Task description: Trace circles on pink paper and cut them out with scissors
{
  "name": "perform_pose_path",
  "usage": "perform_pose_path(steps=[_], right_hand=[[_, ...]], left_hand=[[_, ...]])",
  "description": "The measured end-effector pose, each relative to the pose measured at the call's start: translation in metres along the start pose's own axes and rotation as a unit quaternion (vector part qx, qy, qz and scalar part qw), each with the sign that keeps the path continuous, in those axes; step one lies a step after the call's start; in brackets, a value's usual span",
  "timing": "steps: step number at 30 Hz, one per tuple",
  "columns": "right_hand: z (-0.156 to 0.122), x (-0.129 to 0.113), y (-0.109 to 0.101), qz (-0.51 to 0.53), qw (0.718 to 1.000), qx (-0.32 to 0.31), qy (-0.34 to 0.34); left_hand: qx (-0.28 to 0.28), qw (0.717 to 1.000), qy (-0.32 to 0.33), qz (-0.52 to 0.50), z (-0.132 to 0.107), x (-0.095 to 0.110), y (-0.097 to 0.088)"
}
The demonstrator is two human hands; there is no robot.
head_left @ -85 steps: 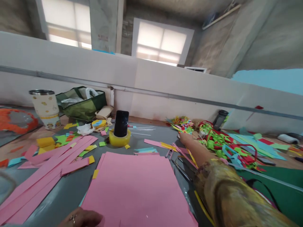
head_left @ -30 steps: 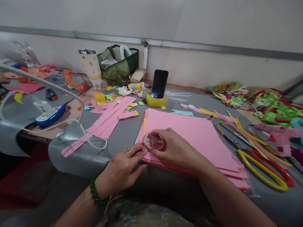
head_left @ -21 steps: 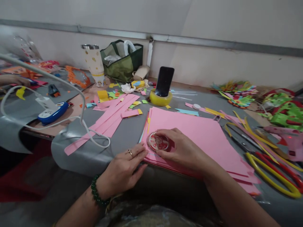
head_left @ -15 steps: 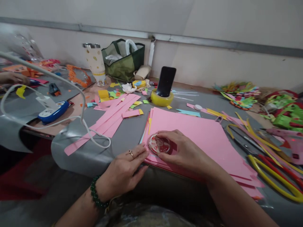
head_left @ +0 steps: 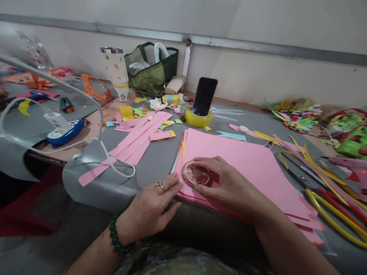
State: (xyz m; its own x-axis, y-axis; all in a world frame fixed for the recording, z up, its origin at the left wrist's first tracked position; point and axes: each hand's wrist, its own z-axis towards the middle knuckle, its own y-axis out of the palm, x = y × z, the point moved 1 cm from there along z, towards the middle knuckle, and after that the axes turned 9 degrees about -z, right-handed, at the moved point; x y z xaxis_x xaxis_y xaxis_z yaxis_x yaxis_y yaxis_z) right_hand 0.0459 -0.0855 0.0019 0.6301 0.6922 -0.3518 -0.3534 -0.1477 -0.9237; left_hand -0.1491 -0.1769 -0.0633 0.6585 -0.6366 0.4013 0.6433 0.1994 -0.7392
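Observation:
A stack of pink paper sheets [head_left: 243, 160] lies on the grey table in front of me. My right hand [head_left: 226, 183] grips a small round clear disc with a red pattern [head_left: 196, 174], pressing it flat on the near left corner of the stack. My left hand [head_left: 150, 208], with a ring and a green bead bracelet, lies flat with its fingers stretched out. Its fingertips touch the stack's left edge, right beside the disc.
Long pink paper strips [head_left: 134, 139] lie to the left. A phone [head_left: 204, 96] stands in a yellow tape roll [head_left: 197, 118]. A tumbler [head_left: 117, 74] and green bag [head_left: 151, 68] stand at the back; a blue power strip [head_left: 64, 131] with white cable sits left. Yellow-handled scissors [head_left: 329, 214] lie right.
My right hand reached far right 2.8 s ago, then came back with the disc onto the pink stack. Over the last second both hands stay put; only the camera view shifts slightly.

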Motion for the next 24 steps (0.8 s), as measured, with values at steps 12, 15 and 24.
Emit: perform_pose_path(steps=[12,15,24], right_hand=[[-0.002,0.014,-0.002,0.026,0.998,-0.052,-0.027],[-0.002,0.017,0.001,0.025,0.998,-0.046,-0.026],[-0.001,0.008,-0.003,0.015,1.000,-0.017,-0.009]], left_hand=[[0.003,1.000,0.005,-0.006,0.000,0.001,-0.002],[0.002,1.000,0.006,-0.003,0.000,0.001,-0.003],[-0.001,1.000,0.002,-0.001,0.001,0.001,-0.003]])
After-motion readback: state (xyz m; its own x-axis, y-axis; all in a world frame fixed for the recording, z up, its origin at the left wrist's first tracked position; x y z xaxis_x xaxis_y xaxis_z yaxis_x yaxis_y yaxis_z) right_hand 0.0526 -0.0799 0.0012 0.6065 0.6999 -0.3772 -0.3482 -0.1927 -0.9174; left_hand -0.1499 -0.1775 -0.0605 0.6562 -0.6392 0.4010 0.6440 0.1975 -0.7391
